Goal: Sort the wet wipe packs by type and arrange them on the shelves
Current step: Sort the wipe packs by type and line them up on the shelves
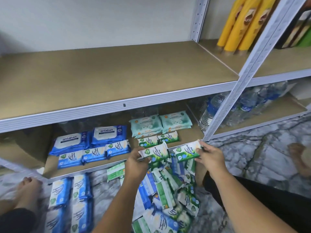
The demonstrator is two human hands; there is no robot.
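My left hand grips a green pine wipe pack by its left end, just in front of the bottom shelf. My right hand pinches a second green pine pack by its right end. On the bottom shelf lie two large blue antabax packs, three small blue packs, teal packs and two small green packs. A mixed heap of blue and green packs lies on the floor under my hands.
The wide middle shelf carries nothing. A white upright post stands right of my right hand. Water bottles fill the lower right bay, yellow rolls the upper right. Several blue packs lie in rows on the marbled floor. My feet rest at both sides.
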